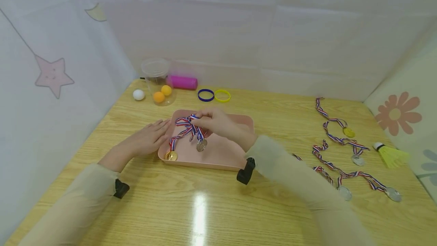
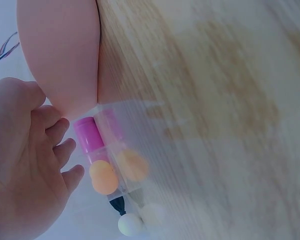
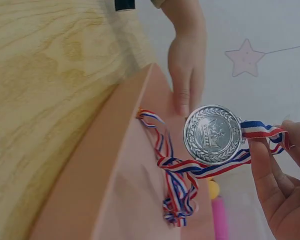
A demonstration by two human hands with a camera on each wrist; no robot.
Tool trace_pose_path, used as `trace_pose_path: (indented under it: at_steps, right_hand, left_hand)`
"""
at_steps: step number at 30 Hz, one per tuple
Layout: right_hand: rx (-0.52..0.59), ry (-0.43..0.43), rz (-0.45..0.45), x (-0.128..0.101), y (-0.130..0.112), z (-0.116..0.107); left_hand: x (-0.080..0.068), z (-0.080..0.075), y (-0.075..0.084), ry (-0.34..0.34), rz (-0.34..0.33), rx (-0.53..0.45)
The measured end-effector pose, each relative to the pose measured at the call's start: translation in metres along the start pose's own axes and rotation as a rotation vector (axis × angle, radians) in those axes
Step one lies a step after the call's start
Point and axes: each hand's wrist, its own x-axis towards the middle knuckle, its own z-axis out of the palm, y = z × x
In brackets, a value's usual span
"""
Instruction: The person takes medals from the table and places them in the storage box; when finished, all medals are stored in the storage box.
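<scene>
A pink tray (image 1: pixel 222 155) lies on the wooden table in the head view. My right hand (image 1: pixel 209 120) pinches the red, white and blue ribbon (image 1: pixel 186 122) of a silver medal (image 1: pixel 201 145), which hangs just above the tray. In the right wrist view the silver medal (image 3: pixel 213 134) dangles beside my fingers (image 3: pixel 272 175), its ribbon trailing into the tray (image 3: pixel 135 200). A gold medal (image 1: pixel 171 156) lies in the tray's front left corner. My left hand (image 1: pixel 151 134) rests flat on the table, fingers straight against the tray's left edge; in the left wrist view the left hand (image 2: pixel 25 170) lies beside the tray (image 2: pixel 60 50).
At the back stand a clear jar (image 1: pixel 157 81) with orange balls, a white ball (image 1: pixel 138 94), a pink cylinder (image 1: pixel 183 82), a blue ring (image 1: pixel 206 95) and a yellow ring (image 1: pixel 222 95). Several ribboned medals (image 1: pixel 341 139) and a yellow shuttlecock (image 1: pixel 390 155) lie at the right.
</scene>
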Motion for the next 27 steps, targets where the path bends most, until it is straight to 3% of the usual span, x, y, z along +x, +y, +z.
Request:
trace_pose_path:
  at_steps: [14, 27]
  right_hand:
    - [0.197, 0.009, 0.203, 0.021, 0.049, 0.036]
    - [0.159, 0.062, 0.275, 0.026, 0.048, 0.045]
  left_hand:
    - [0.000, -0.001, 0.002, -0.005, -0.001, 0.005]
    - [0.001, 0.004, -0.005, 0.001, -0.007, -0.002]
